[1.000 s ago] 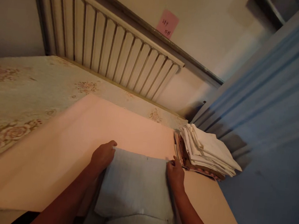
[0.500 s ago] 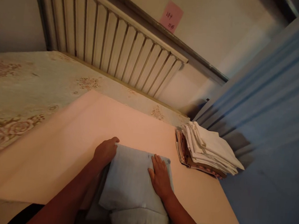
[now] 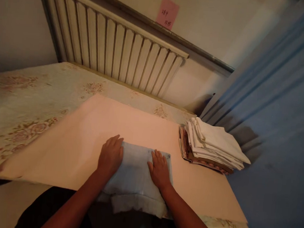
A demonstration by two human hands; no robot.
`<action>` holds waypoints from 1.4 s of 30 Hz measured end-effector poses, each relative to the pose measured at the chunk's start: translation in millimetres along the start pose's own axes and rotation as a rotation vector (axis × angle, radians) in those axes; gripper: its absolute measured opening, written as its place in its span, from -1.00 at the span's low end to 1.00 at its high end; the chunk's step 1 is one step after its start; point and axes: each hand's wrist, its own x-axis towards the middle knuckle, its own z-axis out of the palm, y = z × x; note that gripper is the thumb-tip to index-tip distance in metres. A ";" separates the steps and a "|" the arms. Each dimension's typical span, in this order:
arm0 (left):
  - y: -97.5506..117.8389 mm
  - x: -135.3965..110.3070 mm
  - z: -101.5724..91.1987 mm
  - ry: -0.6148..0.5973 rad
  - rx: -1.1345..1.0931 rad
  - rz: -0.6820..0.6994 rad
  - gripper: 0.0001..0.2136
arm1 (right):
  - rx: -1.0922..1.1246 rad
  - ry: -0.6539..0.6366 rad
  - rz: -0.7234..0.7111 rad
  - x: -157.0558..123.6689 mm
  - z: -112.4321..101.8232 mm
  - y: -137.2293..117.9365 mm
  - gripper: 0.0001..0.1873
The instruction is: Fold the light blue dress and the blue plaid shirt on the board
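Left hand hides some of the light blue cloth, right hand blocks another patch, and both forearms run off the bottom. Blue curtain's pretty blurry and chopped at the right. Writing on the pink note is tiny, digits maybe?

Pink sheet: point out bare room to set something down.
Bare pink sheet: from the left hand to the flowered cover; right of the blue cloth, up to the folded stack. Crowded: that stack, and the cloth under left hand and right hand.
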 end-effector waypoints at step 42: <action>-5.2 -57.8 -36.1 -0.343 -0.029 -0.381 -0.70 | 0.477 0.071 0.503 -66.2 -38.0 51.7 -0.58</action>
